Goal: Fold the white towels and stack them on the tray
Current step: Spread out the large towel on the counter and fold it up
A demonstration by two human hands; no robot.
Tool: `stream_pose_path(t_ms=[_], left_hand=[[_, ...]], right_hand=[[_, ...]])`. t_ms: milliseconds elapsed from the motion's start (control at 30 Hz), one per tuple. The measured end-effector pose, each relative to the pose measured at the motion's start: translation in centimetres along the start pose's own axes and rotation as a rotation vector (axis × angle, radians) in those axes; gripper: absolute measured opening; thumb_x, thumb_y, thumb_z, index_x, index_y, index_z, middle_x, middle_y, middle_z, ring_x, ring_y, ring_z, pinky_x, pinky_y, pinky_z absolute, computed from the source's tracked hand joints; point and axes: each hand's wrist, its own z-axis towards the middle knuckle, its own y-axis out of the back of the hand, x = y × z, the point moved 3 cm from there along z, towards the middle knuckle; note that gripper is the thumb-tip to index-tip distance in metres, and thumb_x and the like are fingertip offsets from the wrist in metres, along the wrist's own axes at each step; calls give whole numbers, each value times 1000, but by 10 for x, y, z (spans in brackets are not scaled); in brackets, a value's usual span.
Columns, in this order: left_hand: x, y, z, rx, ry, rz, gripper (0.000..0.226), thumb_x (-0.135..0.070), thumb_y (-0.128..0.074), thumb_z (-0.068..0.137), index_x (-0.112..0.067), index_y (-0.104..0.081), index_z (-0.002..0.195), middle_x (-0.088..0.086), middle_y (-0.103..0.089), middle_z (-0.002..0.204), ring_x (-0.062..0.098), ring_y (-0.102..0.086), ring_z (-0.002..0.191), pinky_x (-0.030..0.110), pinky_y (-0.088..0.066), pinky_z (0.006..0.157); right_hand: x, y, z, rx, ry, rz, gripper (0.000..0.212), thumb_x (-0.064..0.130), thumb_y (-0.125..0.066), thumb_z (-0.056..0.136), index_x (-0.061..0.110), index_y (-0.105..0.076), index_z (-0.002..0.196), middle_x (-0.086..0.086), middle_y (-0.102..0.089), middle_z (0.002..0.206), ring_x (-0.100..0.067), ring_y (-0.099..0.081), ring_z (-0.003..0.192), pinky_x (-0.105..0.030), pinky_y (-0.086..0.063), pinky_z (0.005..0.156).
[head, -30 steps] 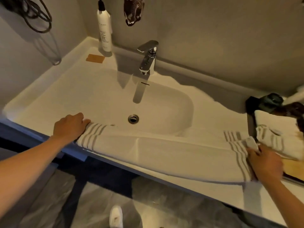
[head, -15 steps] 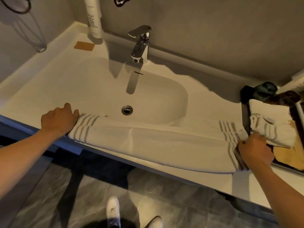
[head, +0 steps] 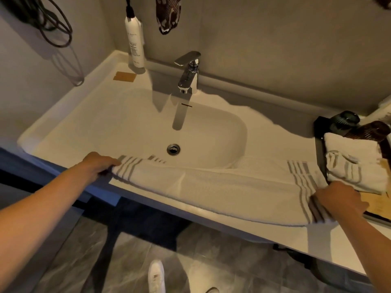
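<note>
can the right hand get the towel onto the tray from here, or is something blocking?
Probably yes. The right hand grips the striped end of the towel right beside the tray, with nothing between them. A folded towel already covers part of the tray, and the left hand has the other end in its grip.

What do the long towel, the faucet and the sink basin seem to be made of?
Long towel: soft woven cotton, probably terry; matte white with grey stripes, and it sags between the hands.
Faucet: polished metal, likely chrome-plated; it shows mirror-like reflections.
Sink basin: glossy white ceramic or a moulded resin; smooth, seamless surface. The look cannot settle which.
</note>
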Motion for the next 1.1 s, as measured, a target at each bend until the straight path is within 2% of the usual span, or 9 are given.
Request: stream_pose_path(t_ms=[133,300,433,533,667,733,833,1000,1100], left_hand=[[-14,9,-6,4,-37,-129,45,-9,-75,85,9,-59,122,22,-65,102,37,-63,87,43,-53,74],[-1,28,-18,-53,-120,-202,24,1,-68,91,1,-58,113,23,-64,107,37,-63,89,35,-63,55],[40,31,-19,-127,-41,39,22,1,-70,88,4,-62,107,25,-67,102,37,-62,82,45,-56,78],[41,19,-21,-163,-96,237,14,-10,-70,86,-1,-63,93,23,-67,106,36,-60,90,43,-50,78],[12,-9,-38,-234,-289,451,63,-24,-71,88,-6,-38,138,19,-46,136,41,-48,122,48,-47,93],[1,-25,-53,-353,-650,706,71,-20,-71,87,-14,-35,148,17,-36,152,39,-39,135,49,-36,111],[-13,-71,-70,-61,-962,804,40,-26,-51,101,-21,-51,141,7,-52,146,28,-45,135,39,-34,111],[-41,-111,-58,398,-759,971,49,-47,-40,101,-26,-44,145,4,-55,141,28,-53,126,37,-41,99],[-54,-113,-54,397,-776,1046,39,-47,-52,96,-25,-54,128,2,-57,123,23,-55,107,33,-42,84]], right_hand=[[-6,13,-3,-5,66,133,19,19,-58,91,5,-56,78,-22,-60,87,-41,-61,83,-44,-47,70],[-19,33,-12,12,51,244,16,9,-59,89,-1,-51,98,-32,-60,110,-48,-60,99,-42,-41,69],[-36,30,-24,170,30,191,20,22,-59,91,5,-51,84,-19,-58,87,-35,-57,79,-39,-47,71],[-29,23,-30,122,60,130,20,25,-59,91,6,-54,89,-15,-57,85,-35,-56,80,-42,-49,72],[8,17,-33,-253,404,-177,45,19,-69,79,1,-53,117,-29,-57,115,-47,-53,103,-52,-44,80],[35,1,-41,-219,729,-174,48,19,-75,75,5,-59,118,-24,-64,112,-44,-59,98,-48,-47,77],[51,-31,-51,-1,984,-183,42,25,-67,79,14,-62,120,-14,-65,115,-36,-63,93,-42,-51,72],[60,-31,-43,69,983,-212,49,49,-43,74,28,-62,114,5,-59,98,-16,-57,77,-34,-48,63],[63,-17,-44,159,983,-312,30,49,-51,79,44,-49,108,12,-52,89,-9,-45,76,-30,-38,65]])
